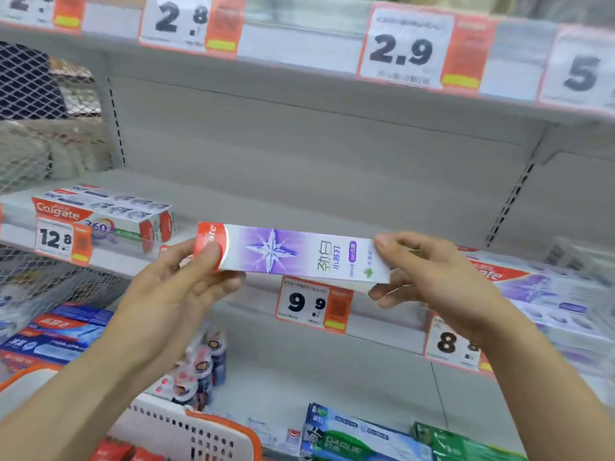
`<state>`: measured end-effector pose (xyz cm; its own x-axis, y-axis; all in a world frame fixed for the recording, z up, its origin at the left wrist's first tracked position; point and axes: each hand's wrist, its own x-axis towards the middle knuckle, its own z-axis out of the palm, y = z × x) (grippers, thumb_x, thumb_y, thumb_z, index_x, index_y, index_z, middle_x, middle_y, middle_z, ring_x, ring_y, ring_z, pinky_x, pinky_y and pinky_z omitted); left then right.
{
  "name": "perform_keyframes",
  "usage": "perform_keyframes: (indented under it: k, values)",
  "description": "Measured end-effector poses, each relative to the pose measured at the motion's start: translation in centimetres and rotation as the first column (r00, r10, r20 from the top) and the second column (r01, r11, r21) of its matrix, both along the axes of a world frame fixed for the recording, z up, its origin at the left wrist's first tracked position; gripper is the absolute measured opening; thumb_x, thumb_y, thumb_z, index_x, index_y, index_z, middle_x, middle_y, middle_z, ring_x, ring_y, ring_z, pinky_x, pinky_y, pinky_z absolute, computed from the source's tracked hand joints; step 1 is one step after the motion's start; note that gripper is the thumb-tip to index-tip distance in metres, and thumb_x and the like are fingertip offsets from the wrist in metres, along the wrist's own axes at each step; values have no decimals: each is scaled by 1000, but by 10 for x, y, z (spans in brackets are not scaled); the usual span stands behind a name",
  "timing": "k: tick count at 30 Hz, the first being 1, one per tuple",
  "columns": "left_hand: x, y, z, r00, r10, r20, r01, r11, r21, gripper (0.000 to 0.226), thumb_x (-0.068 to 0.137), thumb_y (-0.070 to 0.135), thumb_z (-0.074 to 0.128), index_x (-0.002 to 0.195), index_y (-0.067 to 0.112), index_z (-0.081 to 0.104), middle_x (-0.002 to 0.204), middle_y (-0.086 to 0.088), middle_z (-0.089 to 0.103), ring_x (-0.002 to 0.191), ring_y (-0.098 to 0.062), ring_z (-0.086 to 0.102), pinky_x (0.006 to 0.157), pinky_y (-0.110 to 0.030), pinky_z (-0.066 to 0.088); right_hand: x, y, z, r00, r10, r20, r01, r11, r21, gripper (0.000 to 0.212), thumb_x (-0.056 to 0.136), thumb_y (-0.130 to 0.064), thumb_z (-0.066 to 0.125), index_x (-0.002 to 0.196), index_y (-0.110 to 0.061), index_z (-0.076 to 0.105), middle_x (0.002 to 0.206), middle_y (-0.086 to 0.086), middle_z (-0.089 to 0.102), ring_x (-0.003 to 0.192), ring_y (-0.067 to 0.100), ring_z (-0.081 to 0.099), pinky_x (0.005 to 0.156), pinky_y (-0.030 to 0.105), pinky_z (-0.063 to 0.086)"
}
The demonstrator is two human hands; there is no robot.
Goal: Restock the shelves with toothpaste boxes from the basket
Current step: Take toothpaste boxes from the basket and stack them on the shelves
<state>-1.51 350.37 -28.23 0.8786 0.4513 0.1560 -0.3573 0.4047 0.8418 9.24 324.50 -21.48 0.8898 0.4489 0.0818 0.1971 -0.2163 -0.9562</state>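
I hold a long, flat toothpaste box level in front of the middle shelf, one end in each hand. Its face is white and purple with a silver star burst, a red Colgate band at the left end and Chinese characters toward the right. My left hand grips the red end, thumb on the front face and fingers curled behind. My right hand pinches the other end, thumb on top and fingers underneath.

My thumb covers part of the brand name, and the small print on the box is too blurred to read. My right arm hides part of a price tag whose first digit is 8.

Just below the box hangs a price tag reading 9.9. To the left on the same shelf lie Colgate 360 boxes behind a 12.8 tag. To the right, matching purple boxes are stacked. The white basket with an orange rim sits at the lower left, red boxes inside, cut off by the frame edge. Green and blue Darlie boxes lie on the bottom shelf.
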Motion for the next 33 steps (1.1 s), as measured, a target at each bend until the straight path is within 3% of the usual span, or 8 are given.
perform_keyframes:
  k: [2, 6, 11, 15, 18, 25, 29, 33]
  values:
    - [4, -7, 4, 999, 34, 10, -35, 996, 82, 35, 88, 14, 59, 122, 8, 62, 108, -17, 71, 84, -27, 70, 80, -31, 61, 3, -6, 1, 1000, 21, -12, -21, 999, -42, 39, 95, -45, 57, 106, -10, 70, 97, 12, 76, 68, 33, 72, 59, 34, 61]
    - [11, -17, 16, 999, 34, -35, -26, 977, 212, 48, 92, 4, 56, 139, 17, 55, 113, -16, 68, 95, -35, 73, 88, -37, 59, 11, -20, 0, 1000, -7, 26, 6, 1000, 18, 42, 83, -39, 72, 102, -2, 70, 99, 13, 75, 75, 36, 75, 81, 44, 62]
    - [24, -34, 33, 989, -106, -104, 121, 981, 151, 43, 92, 14, 55, 134, 7, 56, 119, -17, 71, 108, -35, 70, 94, -39, 55, 19, -48, 7, 985, -45, 166, 12, 981, 194, 39, 63, -12, 83, 97, -3, 66, 96, 10, 77, 81, 29, 76, 71, 31, 62]
    - [45, -58, 35, 994, 31, -105, -7, 974, 226, 38, 88, 24, 63, 123, 8, 61, 111, -12, 75, 102, -29, 73, 87, -37, 60, 25, -74, 12, 948, 28, 316, -74, 988, 134, 45, 55, -7, 85, 96, -7, 67, 100, 5, 75, 89, 22, 74, 76, 25, 59]
    - [57, -73, 39, 994, -70, -85, 88, 972, 220, 40, 86, 17, 69, 123, 4, 61, 112, -14, 75, 104, -28, 72, 89, -32, 58, 27, -91, 18, 946, 9, 323, -40, 995, 88, 43, 55, -18, 87, 94, -13, 70, 99, 4, 76, 87, 21, 74, 73, 25, 59]
    - [77, -101, 34, 981, -189, 42, 177, 963, 202, 104, 42, 36, 100, 130, 3, 57, 122, -20, 69, 115, -36, 66, 91, -39, 57, 23, -133, 33, 958, -22, 285, 40, 997, -59, 71, 54, -16, 89, 119, -27, 63, 101, -3, 77, 88, 15, 75, 71, 21, 59]
    - [80, -115, 37, 982, -188, 1, 176, 925, 336, 105, 38, 42, 100, 131, 17, 58, 116, -11, 73, 113, -28, 68, 93, -37, 56, 30, -148, 32, 951, -182, 251, 131, 970, 204, 85, 41, -27, 97, 120, -23, 66, 101, 7, 77, 89, 24, 76, 68, 25, 60]
    - [80, -130, 44, 988, -149, -47, 153, 875, 459, 69, 68, 22, 92, 129, 20, 59, 110, -5, 76, 106, -20, 71, 90, -29, 57, 29, -149, 32, 930, -313, 194, 222, 897, 382, 107, 24, -50, 100, 122, -25, 65, 104, 9, 76, 92, 25, 75, 71, 27, 60]
